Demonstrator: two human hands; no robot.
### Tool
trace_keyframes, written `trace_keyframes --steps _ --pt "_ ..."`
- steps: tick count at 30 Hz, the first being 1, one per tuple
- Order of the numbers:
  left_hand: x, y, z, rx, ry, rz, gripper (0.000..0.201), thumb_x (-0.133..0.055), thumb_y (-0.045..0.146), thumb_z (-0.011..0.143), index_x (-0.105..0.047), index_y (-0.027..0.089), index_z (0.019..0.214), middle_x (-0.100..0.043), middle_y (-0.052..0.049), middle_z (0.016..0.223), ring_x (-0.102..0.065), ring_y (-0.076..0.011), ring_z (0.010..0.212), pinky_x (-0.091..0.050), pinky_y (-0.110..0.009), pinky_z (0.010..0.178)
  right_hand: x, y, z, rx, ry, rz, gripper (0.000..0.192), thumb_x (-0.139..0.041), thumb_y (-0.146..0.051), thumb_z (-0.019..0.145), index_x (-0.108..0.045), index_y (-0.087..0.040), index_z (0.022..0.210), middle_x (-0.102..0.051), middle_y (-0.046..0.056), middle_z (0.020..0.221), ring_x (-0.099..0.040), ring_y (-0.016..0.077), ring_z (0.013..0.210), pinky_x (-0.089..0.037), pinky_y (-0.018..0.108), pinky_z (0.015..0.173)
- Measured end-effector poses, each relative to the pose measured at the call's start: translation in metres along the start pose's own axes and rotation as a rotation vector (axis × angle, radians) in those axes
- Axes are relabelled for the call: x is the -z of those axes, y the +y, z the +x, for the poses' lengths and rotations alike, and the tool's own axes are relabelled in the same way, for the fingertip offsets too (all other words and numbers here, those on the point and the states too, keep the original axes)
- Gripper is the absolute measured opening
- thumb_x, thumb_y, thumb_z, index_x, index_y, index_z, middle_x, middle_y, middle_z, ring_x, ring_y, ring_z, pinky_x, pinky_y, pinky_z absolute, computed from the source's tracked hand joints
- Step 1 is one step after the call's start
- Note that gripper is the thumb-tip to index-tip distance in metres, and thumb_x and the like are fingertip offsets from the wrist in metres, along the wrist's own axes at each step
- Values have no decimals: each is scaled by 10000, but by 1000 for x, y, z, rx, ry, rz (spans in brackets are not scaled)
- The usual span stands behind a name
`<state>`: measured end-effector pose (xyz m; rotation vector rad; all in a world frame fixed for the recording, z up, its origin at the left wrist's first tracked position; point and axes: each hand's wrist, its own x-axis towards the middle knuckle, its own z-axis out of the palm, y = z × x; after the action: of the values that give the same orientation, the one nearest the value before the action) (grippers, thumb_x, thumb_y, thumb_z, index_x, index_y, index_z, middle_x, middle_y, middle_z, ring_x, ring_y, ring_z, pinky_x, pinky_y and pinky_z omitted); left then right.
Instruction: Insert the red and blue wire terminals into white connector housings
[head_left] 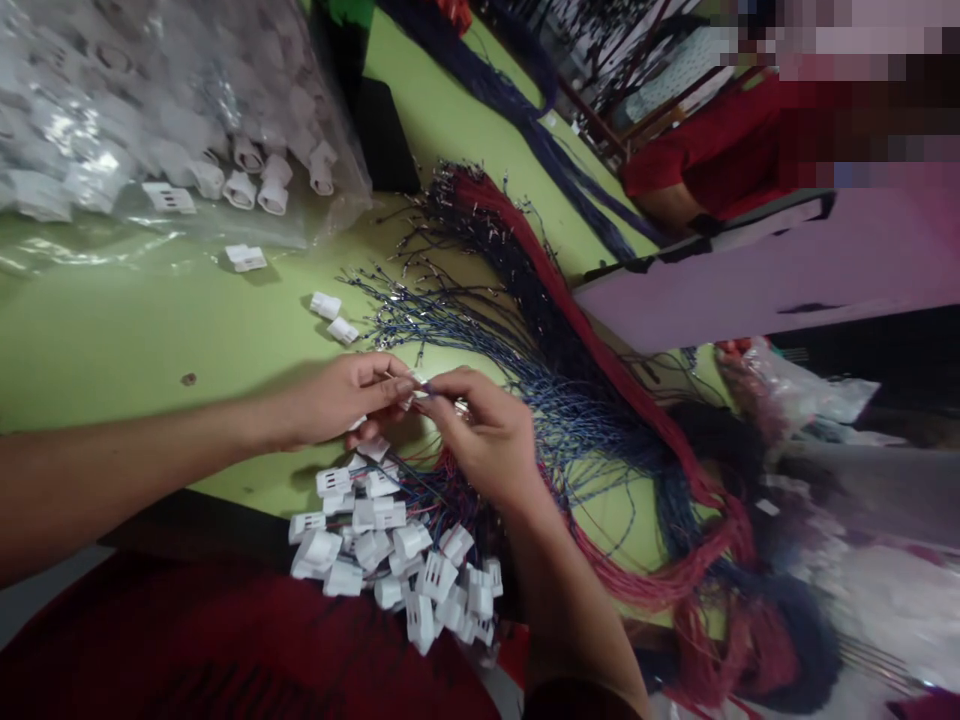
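As both hands pinch, wire [421,385] between fingertips.

Thin blue wire [427,385] pinched between both hands, small white connector [358,423] underneath

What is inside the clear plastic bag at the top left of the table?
The clear plastic bag holds many white plastic connector housings, heaped together; several near its open edge are clearly visible. Glare and folds of the plastic blur those deeper in, so their number cannot be told.
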<state>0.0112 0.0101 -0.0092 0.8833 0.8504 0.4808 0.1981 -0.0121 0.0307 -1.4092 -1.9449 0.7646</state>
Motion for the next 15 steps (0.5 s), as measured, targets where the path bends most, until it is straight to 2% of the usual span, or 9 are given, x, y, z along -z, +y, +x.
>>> trace_keyframes --steps 2,7,12,15 --pt "1 -1 -1 -22 -6 -6 119 -522 286 938 -558 187 883 -544 50 592 -428 -59 361 -324 -196 356 -10 -4 -2 -43 -45 73 91 -627 -223 855 -717 -209 851 -739 4 796 -654 124 692 -515 256 665" --pt "1 4 -3 9 -5 -45 73 -522 203 925 -584 168 907 -569 32 667 -448 -41 367 -295 -171 342 -13 14 -6 -166 100 18 83 -665 -242 829 -744 -220 824 -748 6 776 -662 140 689 -514 266 665" --pt "3 1 -3 -7 -16 -66 104 -555 251 921 -602 164 887 -559 25 670 -453 -38 373 -292 -161 337 -14 18 -11 -57 115 -94 131 -602 -204 874 -732 -218 878 -739 19 813 -647 141 697 -493 272 652" --pt "4 -1 -3 -8 -13 -44 130 -567 281 920 -610 163 885 -559 22 663 -446 -37 374 -278 -155 330 -16 18 -12 38 171 -234 141 -581 -179 886 -708 -221 840 -708 17 767 -630 154 701 -473 291 660"
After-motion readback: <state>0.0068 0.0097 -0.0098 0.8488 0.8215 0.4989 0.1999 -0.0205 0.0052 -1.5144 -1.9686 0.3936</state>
